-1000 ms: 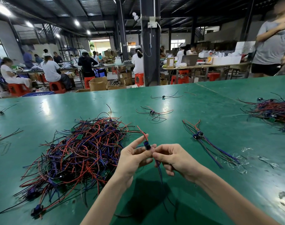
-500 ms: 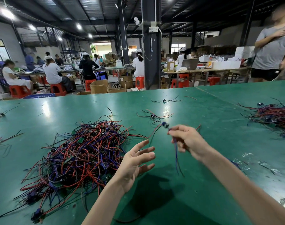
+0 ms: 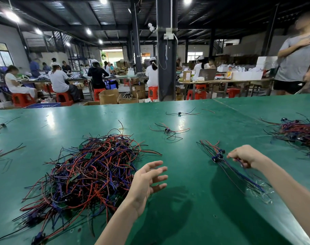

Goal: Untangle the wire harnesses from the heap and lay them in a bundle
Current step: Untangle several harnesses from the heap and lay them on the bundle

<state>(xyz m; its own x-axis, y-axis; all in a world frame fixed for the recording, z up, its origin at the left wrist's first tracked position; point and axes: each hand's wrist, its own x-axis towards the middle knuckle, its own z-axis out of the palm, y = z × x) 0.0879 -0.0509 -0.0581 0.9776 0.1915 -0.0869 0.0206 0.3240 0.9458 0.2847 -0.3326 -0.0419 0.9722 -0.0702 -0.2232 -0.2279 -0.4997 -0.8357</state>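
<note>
1. The right hand point(image 3: 246, 155) was curled, its fingertips pinching thin blue and red wires of the bundle point(image 3: 218, 155) just behind its connectors.
2. The left hand point(image 3: 150, 179) was open with its fingers spread and straight; it held nothing and was raised just beside the right edge of the heap point(image 3: 90, 172).
3. The bundle lay on the green bench point(image 3: 186, 156), right of the left hand. Its dark connectors sat close together, and its wires ran slantwise toward the near right, onto a crumpled scrap of clear film point(image 3: 260, 190).
4. The heap was a tangled mound of red, blue and black wires with small green boards, lying on the bench left of both hands.
5. Farther back, two loose harnesses point(image 3: 166, 130) point(image 3: 180, 113) lay well apart on the bench, and a second pile point(image 3: 301, 133) sat at the right edge.
6. Beyond the bench, workers point(image 3: 58, 80) sat on red stools at long tables, and a person in a grey shirt point(image 3: 295, 59) stood on the right.
</note>
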